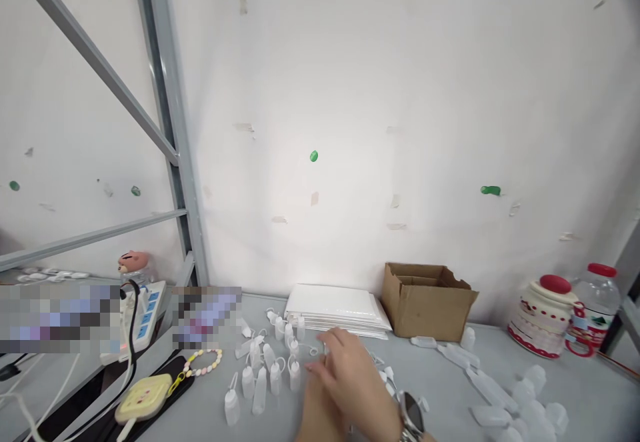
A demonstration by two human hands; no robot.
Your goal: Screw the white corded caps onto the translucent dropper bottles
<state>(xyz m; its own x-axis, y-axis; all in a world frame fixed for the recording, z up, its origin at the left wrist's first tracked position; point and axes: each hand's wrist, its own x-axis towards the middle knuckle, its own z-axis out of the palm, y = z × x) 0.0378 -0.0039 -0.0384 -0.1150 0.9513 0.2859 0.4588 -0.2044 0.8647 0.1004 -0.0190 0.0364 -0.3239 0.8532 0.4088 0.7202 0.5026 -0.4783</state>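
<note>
My right hand (353,369), with a watch on its wrist, crosses over my left hand (320,405) at the front of the table. The right fingers are bent and closed together; whatever is between them is hidden. Only the back and wrist of the left hand show, its fingers covered by the right. Just left of both hands stand several small white squeeze bottles (275,379) with looped strap caps, some of them lying down. A few loose white caps (387,375) lie to the right, partly behind the right hand.
A stack of white flat sheets (333,305) and an open cardboard box (427,309) stand by the wall. More capless bottles (490,389) are piled at right, near a patterned jar (545,315) and plastic jug (597,302). Leftward are a power strip (145,322), cables and a beaded loop (203,362).
</note>
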